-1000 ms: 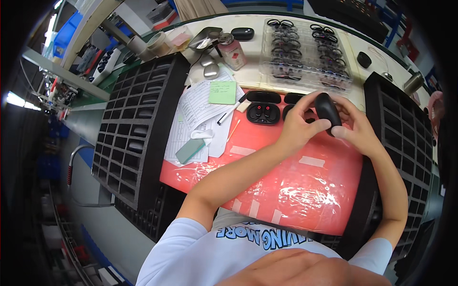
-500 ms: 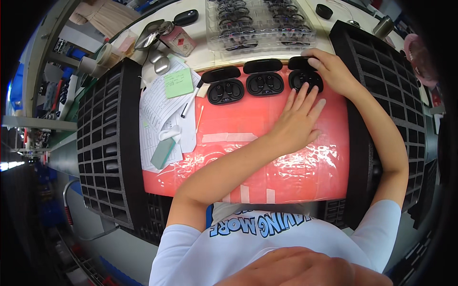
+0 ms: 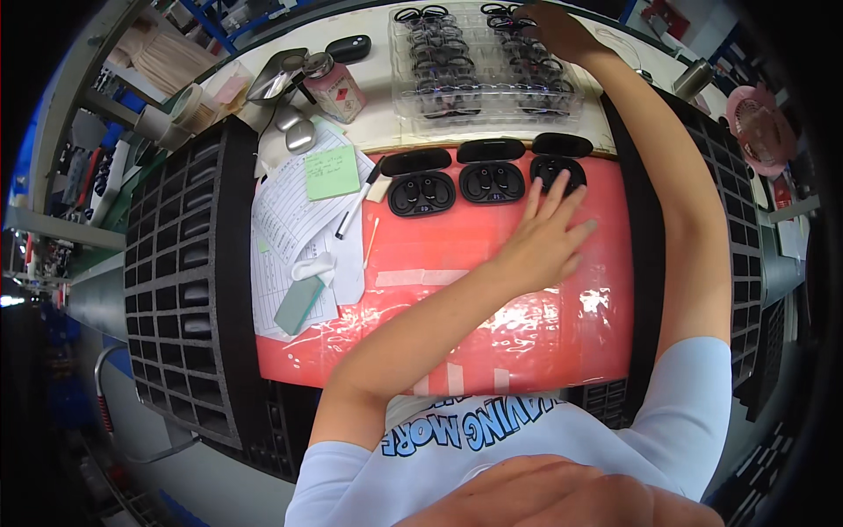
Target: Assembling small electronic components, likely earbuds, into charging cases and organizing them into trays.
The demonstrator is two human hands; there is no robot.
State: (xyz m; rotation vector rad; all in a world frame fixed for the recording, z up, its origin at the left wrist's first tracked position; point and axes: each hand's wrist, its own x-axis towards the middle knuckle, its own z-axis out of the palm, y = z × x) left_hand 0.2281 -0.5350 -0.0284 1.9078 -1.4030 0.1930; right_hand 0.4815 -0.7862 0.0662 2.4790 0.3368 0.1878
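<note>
Three black earphone charging cases stand in a row with lids raised: a left case (image 3: 421,193), a middle case (image 3: 492,182) and a right case (image 3: 558,146). Earbuds sit in the left and middle ones. My left hand (image 3: 537,246) rests its spread fingertips on the right case, partly hiding what is inside. Stretched far forward, my right hand (image 3: 562,33) is at the far right of a clear plastic tray (image 3: 488,125) of black ear-hook earphones. Its fingers are in shadow among the earphones, and I cannot tell whether they grip one.
The cases stand on a red, plastic-wrapped pad (image 3: 439,321). Papers (image 3: 285,220), a green sticky note (image 3: 332,173), a marker (image 3: 354,211), a cotton swab (image 3: 371,244) and a teal block (image 3: 299,305) lie left. Behind them is a pink bottle (image 3: 335,92). Black compartment racks (image 3: 180,299) flank the pad.
My right hand has left the right case's lid and reached forward to the far end of the tray. My left hand stays on the right case. The view has shifted slightly.
</note>
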